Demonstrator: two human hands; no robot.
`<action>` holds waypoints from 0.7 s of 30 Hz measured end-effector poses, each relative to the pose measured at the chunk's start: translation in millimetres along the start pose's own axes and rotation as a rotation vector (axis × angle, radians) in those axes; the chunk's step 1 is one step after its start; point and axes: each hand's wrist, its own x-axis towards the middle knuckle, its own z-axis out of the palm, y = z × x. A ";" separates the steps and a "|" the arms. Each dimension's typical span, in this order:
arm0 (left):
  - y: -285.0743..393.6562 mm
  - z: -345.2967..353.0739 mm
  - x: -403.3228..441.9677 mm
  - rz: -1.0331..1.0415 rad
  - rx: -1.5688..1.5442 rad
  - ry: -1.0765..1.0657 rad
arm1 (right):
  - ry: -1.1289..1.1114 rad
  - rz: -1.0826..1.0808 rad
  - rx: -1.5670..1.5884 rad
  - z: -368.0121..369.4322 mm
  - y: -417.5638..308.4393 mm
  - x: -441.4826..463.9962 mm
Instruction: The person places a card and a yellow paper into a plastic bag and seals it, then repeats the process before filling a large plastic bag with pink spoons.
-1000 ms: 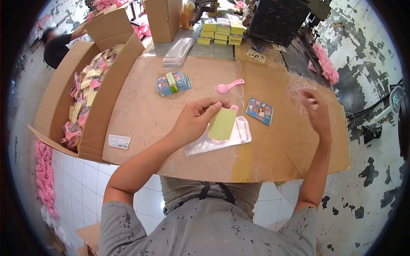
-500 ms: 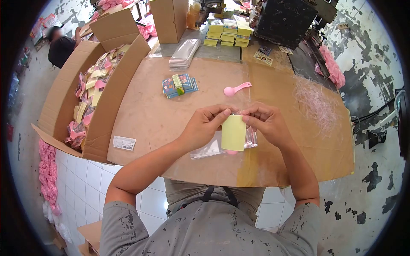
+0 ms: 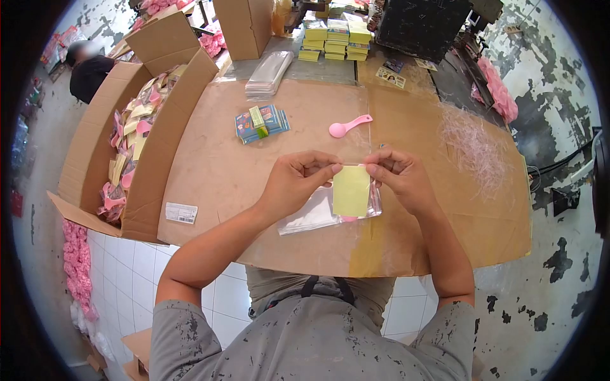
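Between both hands hangs a pale yellow card [image 3: 351,193], which appears to sit in a small clear plastic bag [image 3: 353,163]. My left hand [image 3: 304,181] is closed, thumb and fingers pinching the bag's upper left corner. At the upper right corner, my right hand [image 3: 401,183] pinches it the same way. A bit of pink, perhaps a spoon's bowl, peeks out under the card's lower edge. Beneath the hands lie flat clear plastic bags [image 3: 305,216]. Just beyond them rests a pink plastic spoon [image 3: 349,126].
A carton [image 3: 147,184] filled with packed pink spoons and cards stands left. On the cardboard-covered table [image 3: 222,184] are banded blue cards [image 3: 273,124], a white label [image 3: 181,213] and clear shreds [image 3: 476,149]. Further back are clear bags [image 3: 269,75] and card stacks [image 3: 335,39]. Another person [image 3: 89,73] is far left.
My hands have moved slightly apart at the card's top, with a clear plastic strip now stretched between them. The whole view has shifted a little.
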 end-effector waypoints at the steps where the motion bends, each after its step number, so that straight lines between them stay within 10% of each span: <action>1: -0.6 -0.4 0.2 0.010 0.031 0.000 | 0.005 0.000 -0.005 -1.1 0.4 -0.2; 21: 0.6 -3.3 3.2 -0.006 0.005 -0.037 | -0.085 -0.153 -0.216 -10.8 7.5 0.8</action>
